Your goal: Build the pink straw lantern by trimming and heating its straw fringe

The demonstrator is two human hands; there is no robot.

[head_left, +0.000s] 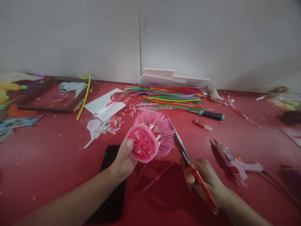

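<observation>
My left hand [125, 157] is closed around a pink craft piece [144, 142], its thumb pressed on the round spoked end. A pleated pink frill [166, 127] fans out behind that end, and pale sticks show between the two. My right hand [203, 177] grips red-handled scissors [202, 185]. Their blades [177, 138] point up and to the left and reach the right edge of the frill; whether they are closed on it I cannot tell. Below the craft piece, a loose pink strip [157, 177] lies on the red table [58, 179].
Beneath my left forearm lies a black phone [113, 201]. A glue gun [237, 164] with a cord rests at the right. Behind are colourful pipe cleaners [171, 97], a cutter knife [209, 115], white card [103, 106], pink scraps [115, 122] and a brown frame [47, 109].
</observation>
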